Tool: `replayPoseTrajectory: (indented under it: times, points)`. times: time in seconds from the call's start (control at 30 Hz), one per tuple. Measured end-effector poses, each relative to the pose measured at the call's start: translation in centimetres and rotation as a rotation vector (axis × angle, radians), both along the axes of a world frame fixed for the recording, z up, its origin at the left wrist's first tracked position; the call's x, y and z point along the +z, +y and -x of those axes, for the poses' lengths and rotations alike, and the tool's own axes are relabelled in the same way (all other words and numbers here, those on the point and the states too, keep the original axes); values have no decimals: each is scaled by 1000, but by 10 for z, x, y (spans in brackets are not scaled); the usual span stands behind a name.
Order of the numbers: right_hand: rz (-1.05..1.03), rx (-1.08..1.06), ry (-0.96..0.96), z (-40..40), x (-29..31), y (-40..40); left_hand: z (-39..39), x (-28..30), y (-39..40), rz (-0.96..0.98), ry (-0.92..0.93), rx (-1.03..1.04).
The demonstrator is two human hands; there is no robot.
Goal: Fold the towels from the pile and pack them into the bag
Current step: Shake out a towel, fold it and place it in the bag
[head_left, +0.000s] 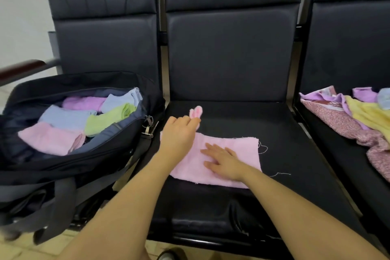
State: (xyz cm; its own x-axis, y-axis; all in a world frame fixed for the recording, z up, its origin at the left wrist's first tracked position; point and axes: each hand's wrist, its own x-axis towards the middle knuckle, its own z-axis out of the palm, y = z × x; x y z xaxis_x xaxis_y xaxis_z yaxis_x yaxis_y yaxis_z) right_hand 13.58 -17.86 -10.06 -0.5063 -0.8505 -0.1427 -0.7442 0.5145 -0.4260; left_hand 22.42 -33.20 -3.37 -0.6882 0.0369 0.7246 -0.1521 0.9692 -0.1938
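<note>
A pink towel (238,150) lies folded into a flat strip on the middle black seat (285,154). My right hand (223,161) presses flat on it with straight fingers. My left hand (179,133) rests over the towel's far left corner and pinches a small pink loop (196,112) that sticks up beyond the fingertips. The dark open bag (101,154) stands on the left seat and holds several folded towels in pink, blue, purple and green. The pile of unfolded towels (367,116) lies on the right seat.
Three black padded seats stand in a row with gaps between them. The bag's grey straps (63,202) hang off the left seat's front. An armrest (19,69) sticks out at far left. Loose threads trail from the pink towel's right edge.
</note>
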Motion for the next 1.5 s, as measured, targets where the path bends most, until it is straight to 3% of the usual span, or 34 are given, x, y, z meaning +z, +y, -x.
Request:
replayPoseTrajectory:
  times: [0.13, 0.37, 0.5, 0.57, 0.6, 0.67, 0.73, 0.8, 0.9, 1.03, 1.13, 1.2, 1.27, 1.33, 1.5]
  points:
    - [56, -168, 115, 20, 12, 50, 24, -6, 34, -103, -113, -30]
    - [290, -551, -4, 33, 28, 91, 62, -1, 106, -304, -199, 78]
    - [386, -611, -88, 37, 25, 95, 68, -1, 126, -863, -465, -52]
    - [361, -620, -71, 37, 26, 92, 66, -5, 122, -992, -433, -63]
    - [341, -636, -61, 37, 26, 89, 65, -9, 115, -950, -404, -20]
    - [318, -684, -41, 37, 27, 84, 58, -22, 95, -685, -435, 66]
    - [290, -723, -3, 37, 28, 79, 48, -38, 76, -450, -661, 90]
    - [242, -728, 30, 38, 25, 73, 40, -52, 64, -362, -904, 118]
    - [248, -674, 81, 35, 18, 68, 36, -61, 56, -411, -994, 149]
    - [531, -556, 129, 29, 24, 64, 34, -64, 50, -436, -971, 160]
    - [505, -626, 415, 25, 27, 59, 31, -59, 49, -430, -897, 164]
    - [489, -572, 465, 26, 23, 61, 29, -55, 52, -366, -804, 123]
    - [415, -365, 474, 27, 17, 64, 27, -54, 56, -317, -815, 80]
    - [295, -231, 428, 29, 13, 65, 25, -59, 56, -362, -945, 125]
    - [-171, -219, 264, 34, 3, 60, 34, -71, 38, -432, -962, 194]
